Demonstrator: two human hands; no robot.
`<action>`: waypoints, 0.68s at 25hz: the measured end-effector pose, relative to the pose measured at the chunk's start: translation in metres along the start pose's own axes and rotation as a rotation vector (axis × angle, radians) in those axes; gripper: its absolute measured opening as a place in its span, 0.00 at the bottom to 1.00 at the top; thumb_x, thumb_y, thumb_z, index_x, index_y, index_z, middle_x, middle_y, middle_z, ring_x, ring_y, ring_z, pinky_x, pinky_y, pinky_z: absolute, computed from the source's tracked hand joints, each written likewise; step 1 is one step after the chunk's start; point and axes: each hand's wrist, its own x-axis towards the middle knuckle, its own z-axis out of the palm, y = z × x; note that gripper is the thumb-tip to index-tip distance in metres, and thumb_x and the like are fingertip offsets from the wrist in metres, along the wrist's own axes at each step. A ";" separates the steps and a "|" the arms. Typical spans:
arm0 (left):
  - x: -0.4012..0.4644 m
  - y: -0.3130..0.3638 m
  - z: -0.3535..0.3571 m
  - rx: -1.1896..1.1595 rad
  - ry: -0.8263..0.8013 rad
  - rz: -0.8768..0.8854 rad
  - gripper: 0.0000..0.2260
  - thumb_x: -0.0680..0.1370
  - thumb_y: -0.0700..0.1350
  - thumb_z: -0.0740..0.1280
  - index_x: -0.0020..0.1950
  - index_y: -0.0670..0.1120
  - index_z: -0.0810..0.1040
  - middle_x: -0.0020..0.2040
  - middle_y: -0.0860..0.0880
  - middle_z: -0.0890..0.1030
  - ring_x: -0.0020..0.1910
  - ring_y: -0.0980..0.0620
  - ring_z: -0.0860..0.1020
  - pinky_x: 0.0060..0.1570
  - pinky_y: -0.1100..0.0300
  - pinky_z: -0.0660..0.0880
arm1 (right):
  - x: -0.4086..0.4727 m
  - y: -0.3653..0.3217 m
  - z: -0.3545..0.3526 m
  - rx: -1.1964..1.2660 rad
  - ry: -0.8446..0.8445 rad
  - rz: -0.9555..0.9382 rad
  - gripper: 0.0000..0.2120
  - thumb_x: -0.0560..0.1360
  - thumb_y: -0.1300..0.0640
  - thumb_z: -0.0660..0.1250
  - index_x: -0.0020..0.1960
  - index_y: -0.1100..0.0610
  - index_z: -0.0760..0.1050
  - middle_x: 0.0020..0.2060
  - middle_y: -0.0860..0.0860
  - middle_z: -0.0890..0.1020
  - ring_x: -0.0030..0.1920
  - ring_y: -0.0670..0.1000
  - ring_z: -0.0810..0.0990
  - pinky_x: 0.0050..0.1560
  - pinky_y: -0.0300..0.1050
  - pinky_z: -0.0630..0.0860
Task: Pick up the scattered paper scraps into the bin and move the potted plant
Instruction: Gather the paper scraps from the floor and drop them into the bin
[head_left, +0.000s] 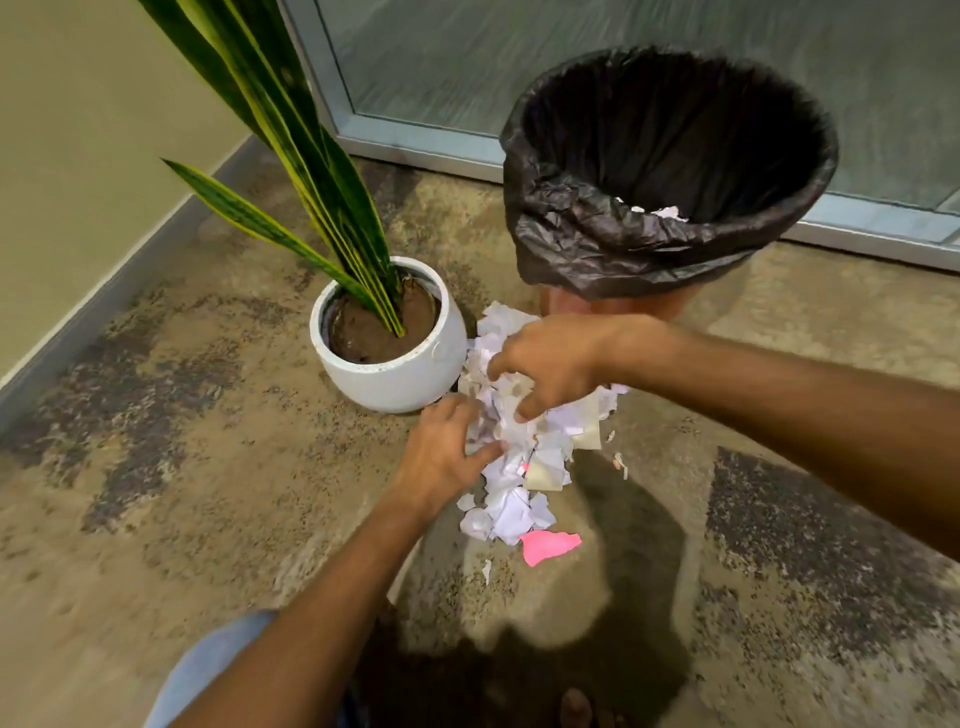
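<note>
A heap of torn white paper scraps (511, 499) lies on the floor between the plant pot and the bin, with a pink scrap (549, 545) at its near end. My left hand (441, 452) rests on the heap's left side, fingers spread against the paper. My right hand (550, 364) reaches in from the right and its fingers curl down into the top of the heap. The potted plant (389, 343), long green-yellow leaves in a round white pot, stands just left of the scraps. The bin (670, 171), lined with a black bag, stands behind them; a few white scraps show inside.
A beige wall with a grey skirting (104, 296) runs along the left. A glass panel in a metal frame (415, 140) stands behind the bin and plant. Small stray scraps (621, 462) lie right of the heap. The floor is mottled brown carpet.
</note>
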 end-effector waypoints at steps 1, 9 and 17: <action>-0.003 -0.002 -0.002 0.012 -0.109 -0.079 0.28 0.71 0.58 0.72 0.65 0.44 0.73 0.64 0.44 0.74 0.62 0.43 0.71 0.62 0.50 0.68 | 0.003 0.003 -0.005 0.009 -0.137 0.034 0.31 0.73 0.41 0.69 0.72 0.50 0.66 0.66 0.52 0.74 0.64 0.56 0.73 0.58 0.49 0.71; -0.068 0.007 0.035 -0.057 -0.471 -0.490 0.51 0.58 0.53 0.82 0.73 0.48 0.56 0.69 0.43 0.60 0.65 0.40 0.70 0.64 0.48 0.72 | 0.001 -0.004 0.039 0.554 -0.365 0.389 0.44 0.66 0.46 0.79 0.75 0.55 0.61 0.67 0.56 0.73 0.56 0.58 0.79 0.55 0.51 0.78; -0.075 -0.008 0.067 -0.012 -0.304 -0.389 0.48 0.66 0.40 0.77 0.74 0.53 0.46 0.66 0.45 0.59 0.52 0.46 0.77 0.52 0.58 0.78 | 0.017 -0.107 0.222 0.699 0.080 0.754 0.55 0.71 0.50 0.73 0.77 0.48 0.31 0.75 0.62 0.50 0.64 0.64 0.74 0.56 0.54 0.77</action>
